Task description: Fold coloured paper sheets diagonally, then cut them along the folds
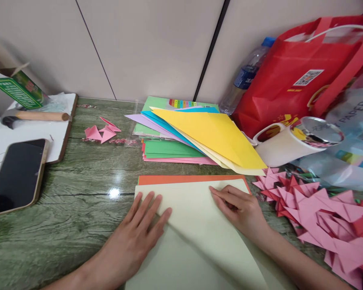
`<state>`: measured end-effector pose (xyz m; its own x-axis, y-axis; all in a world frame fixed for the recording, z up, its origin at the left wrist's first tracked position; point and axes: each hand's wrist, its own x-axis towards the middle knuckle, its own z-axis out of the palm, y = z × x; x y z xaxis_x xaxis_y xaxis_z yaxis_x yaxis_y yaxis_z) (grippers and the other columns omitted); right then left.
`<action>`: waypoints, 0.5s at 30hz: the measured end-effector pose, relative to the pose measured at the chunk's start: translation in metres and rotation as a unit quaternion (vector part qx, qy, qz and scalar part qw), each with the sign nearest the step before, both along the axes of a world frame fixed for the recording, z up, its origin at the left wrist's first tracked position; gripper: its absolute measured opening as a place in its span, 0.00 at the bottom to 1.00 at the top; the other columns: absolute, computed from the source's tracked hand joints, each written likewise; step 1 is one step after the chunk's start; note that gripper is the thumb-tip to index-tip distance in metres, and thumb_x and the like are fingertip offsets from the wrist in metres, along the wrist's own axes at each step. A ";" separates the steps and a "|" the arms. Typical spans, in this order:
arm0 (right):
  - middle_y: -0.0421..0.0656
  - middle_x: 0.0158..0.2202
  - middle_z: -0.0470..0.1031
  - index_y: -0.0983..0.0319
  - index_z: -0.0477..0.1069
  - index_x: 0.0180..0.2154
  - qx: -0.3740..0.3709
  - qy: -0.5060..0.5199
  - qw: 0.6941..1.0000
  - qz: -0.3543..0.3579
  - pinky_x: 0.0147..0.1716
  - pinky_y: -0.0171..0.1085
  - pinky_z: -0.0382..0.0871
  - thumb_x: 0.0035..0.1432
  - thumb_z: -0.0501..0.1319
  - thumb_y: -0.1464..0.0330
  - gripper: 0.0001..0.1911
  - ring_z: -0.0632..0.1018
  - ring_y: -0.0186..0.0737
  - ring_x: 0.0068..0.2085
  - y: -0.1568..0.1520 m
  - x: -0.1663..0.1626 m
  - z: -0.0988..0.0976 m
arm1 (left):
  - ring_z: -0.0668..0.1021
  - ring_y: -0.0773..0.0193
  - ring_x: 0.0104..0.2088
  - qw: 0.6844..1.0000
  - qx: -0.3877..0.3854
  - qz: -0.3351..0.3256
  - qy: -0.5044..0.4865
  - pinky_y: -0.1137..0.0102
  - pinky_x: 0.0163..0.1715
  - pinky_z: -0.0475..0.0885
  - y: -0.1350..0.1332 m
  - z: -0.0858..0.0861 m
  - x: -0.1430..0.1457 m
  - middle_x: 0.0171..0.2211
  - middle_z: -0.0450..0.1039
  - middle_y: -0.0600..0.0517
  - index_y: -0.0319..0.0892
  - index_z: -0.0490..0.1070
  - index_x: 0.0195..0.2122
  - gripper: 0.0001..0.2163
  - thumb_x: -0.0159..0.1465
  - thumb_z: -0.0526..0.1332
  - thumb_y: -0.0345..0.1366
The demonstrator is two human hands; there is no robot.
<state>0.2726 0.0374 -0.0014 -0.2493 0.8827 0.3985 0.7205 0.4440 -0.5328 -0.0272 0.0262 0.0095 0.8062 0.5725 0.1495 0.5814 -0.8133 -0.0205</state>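
Pale cream paper (199, 225), folded over on itself, lies nearest on the green wood-grain table (78, 209), with an orange sheet (187, 179) showing beneath its far edge. The left hand (139, 229) presses flat on the paper's left side, fingers spread and grasping nothing. The right hand (238, 209) rests on the fold near the right edge, fingers lightly curled against the paper (whether it pinches the sheet is unclear). Farther off sits a fanned stack of coloured paper (199, 137). Pink folded triangles (320, 217) are heaped on the right; a smartphone (16, 175) lies on the left.
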 end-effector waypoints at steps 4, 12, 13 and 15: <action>0.40 0.24 0.68 0.65 0.75 0.42 0.004 0.003 1.000 0.002 0.18 0.31 0.59 0.60 0.58 0.75 0.11 0.67 0.29 0.21 0.000 0.000 0.000 | 0.52 0.41 0.64 1.000 0.014 0.001 -0.008 0.45 0.57 0.57 0.000 0.000 0.001 0.62 0.56 0.38 0.38 0.53 0.63 0.26 0.63 0.50 0.23; 0.40 0.24 0.69 0.64 0.75 0.42 -0.001 0.000 1.000 -0.001 0.18 0.31 0.60 0.60 0.57 0.74 0.11 0.67 0.29 0.21 0.001 -0.001 0.001 | 0.52 0.40 0.64 1.000 0.008 -0.003 0.001 0.45 0.57 0.57 -0.001 0.002 0.000 0.62 0.56 0.38 0.39 0.55 0.63 0.25 0.63 0.52 0.26; 0.40 0.24 0.69 0.64 0.75 0.42 -0.001 -0.002 1.000 -0.001 0.18 0.31 0.60 0.60 0.57 0.74 0.11 0.67 0.29 0.21 0.001 -0.001 0.001 | 0.52 0.40 0.64 1.000 0.007 -0.002 0.001 0.45 0.57 0.56 -0.001 0.002 0.000 0.62 0.56 0.38 0.39 0.55 0.63 0.25 0.63 0.52 0.26; 0.40 0.24 0.68 0.64 0.75 0.42 0.001 -0.004 1.000 -0.001 0.18 0.31 0.59 0.60 0.57 0.74 0.11 0.67 0.29 0.21 0.000 -0.001 0.001 | 0.52 0.40 0.64 1.000 0.004 0.000 0.000 0.45 0.57 0.56 -0.001 0.002 0.000 0.62 0.55 0.38 0.38 0.54 0.63 0.26 0.63 0.52 0.26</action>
